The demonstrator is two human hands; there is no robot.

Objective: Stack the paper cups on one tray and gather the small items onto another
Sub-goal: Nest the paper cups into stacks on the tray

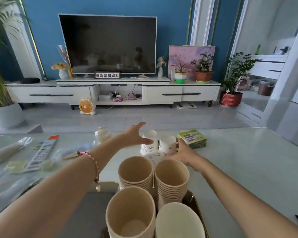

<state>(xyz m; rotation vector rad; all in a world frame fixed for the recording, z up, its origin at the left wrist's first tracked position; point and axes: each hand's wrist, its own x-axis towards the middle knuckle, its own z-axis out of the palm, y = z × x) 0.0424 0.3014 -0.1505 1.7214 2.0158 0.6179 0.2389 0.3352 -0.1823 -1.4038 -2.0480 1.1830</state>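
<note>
left hand [136,134] splays wide, straight fingers against an inverted white paper cup [149,141]. right hand [184,152] curls round the second cup [168,145] at its 3 o'clock. tapered tan cup stacks [136,170] crowd the dark tray [195,203] at 6 o'clock.

One legible marking: "MUSIC LIFE", reading upside down on the white paper cup [149,143]. Print on the neighbouring cup [168,145] is partly covered and illegible. Labels on the green box [193,137] and the long printed strip [41,153] are too blurred to read.
</note>
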